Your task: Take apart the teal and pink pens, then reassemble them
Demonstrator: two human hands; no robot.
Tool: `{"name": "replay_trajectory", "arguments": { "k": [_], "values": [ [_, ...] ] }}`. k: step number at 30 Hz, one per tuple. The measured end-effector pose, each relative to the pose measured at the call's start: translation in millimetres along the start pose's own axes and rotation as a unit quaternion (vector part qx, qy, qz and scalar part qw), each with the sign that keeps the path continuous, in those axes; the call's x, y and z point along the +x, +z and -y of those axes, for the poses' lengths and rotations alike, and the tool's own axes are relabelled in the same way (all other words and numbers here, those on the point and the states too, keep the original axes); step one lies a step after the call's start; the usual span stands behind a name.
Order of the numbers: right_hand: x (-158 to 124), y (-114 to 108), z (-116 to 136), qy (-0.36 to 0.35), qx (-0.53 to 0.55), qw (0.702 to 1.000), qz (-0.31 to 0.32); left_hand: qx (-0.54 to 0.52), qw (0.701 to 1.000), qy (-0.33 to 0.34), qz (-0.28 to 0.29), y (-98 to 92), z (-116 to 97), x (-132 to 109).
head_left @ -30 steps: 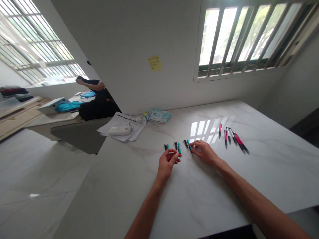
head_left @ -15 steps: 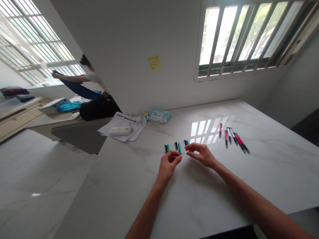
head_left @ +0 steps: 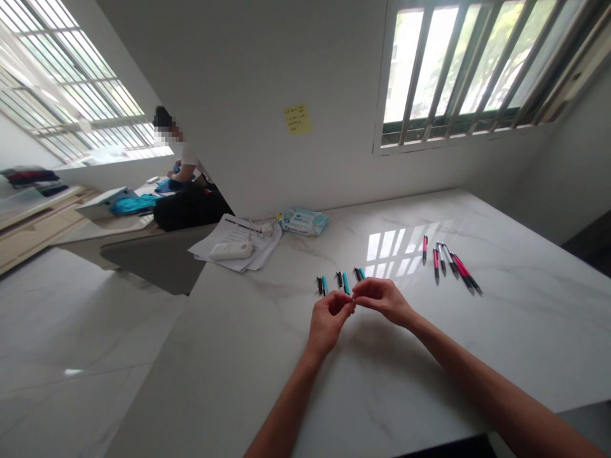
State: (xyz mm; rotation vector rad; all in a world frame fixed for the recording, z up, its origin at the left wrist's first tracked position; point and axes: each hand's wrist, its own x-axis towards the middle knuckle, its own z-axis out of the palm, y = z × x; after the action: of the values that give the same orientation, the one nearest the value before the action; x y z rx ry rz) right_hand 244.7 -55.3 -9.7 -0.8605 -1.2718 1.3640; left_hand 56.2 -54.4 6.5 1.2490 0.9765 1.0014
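Note:
My left hand [head_left: 330, 315] and my right hand [head_left: 382, 299] meet fingertip to fingertip just above the white marble table [head_left: 429, 356], both pinched on something small I cannot make out. Just beyond the fingers lie several teal and black pen parts [head_left: 340, 282] in a short row. Off to the right, a group of pink and black pens [head_left: 449, 259] lies fanned on the table, apart from both hands.
A stack of papers [head_left: 238, 245] with a white device on top and a pack of wipes [head_left: 303, 222] sit near the wall. A yellow sticky note [head_left: 296, 119] hangs on the wall. A person [head_left: 181, 159] sits at another table, far left.
My right hand left the teal pen parts on the table and came in to meet my left hand. Both hands now pinch together. The person at the far left lowered an arm.

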Motion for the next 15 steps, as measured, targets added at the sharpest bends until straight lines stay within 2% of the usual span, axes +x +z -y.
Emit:
{"name": "replay_trajectory", "arguments": {
  "k": [5, 8, 10, 12, 15],
  "values": [
    [0, 2, 1, 0.004, 0.006, 1.0, -0.017, -0.002, 1.0, 0.003, -0.003, 2.3, -2, -2],
    [1, -5, 2, -0.034, -0.069, 0.996, -0.052, 0.007, 0.999, 0.006, -0.039, 2.2, 0, -2],
    [3, -15, 0, -0.074, -0.171, 0.977, -0.104, 0.025, 0.997, 0.011, -0.068, 0.8, 1, -1],
    [6, -26, -4, -0.108, -0.279, 0.943, -0.147, 0.039, 0.995, 0.019, -0.088, -1.3, 0, 1],
    [11, -38, -14, -0.124, -0.371, 0.907, -0.158, 0.048, 0.993, 0.03, -0.108, -4.6, -2, 3]
  ]
}}
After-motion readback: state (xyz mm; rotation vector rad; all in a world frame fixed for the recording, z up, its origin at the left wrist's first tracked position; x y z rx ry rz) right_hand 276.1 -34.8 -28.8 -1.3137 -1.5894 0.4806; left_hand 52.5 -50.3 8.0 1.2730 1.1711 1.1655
